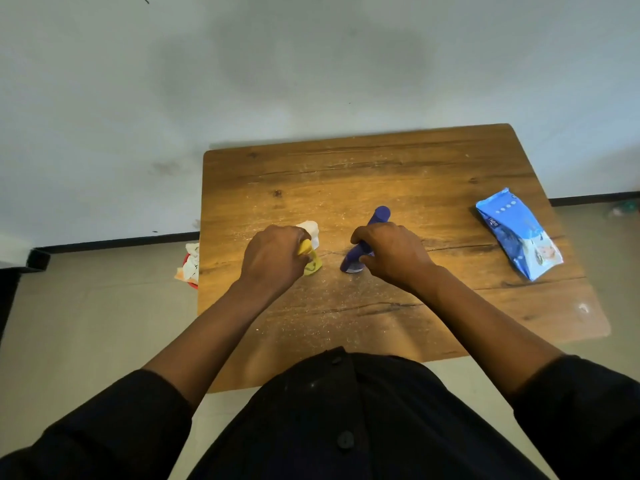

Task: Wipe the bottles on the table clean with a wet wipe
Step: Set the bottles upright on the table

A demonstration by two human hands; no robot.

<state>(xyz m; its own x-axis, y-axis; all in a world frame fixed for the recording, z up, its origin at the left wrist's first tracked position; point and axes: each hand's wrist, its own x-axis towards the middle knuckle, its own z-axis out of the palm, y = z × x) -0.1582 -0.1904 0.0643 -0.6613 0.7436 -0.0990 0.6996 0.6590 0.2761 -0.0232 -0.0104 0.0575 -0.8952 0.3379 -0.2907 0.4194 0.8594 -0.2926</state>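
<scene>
The left hand (pixel 273 258) gripped a yellow bottle (pixel 310 258) with a white wipe (pixel 311 230); the right hand (pixel 388 252) clasped a slim purple bottle (pixel 377 216).

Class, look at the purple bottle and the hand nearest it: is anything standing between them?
Nothing visible does. The right hand already grips the purple bottle around its middle, while the left hand holds the yellow bottle and white wipe.

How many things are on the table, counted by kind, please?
Bottles: 2, a yellow bottle gripped by the left hand and a purple bottle gripped by the right hand
Wet wipes: 1, a white wipe by the left hand
Wipe packs: 1, a blue pack
Total: 4
</scene>
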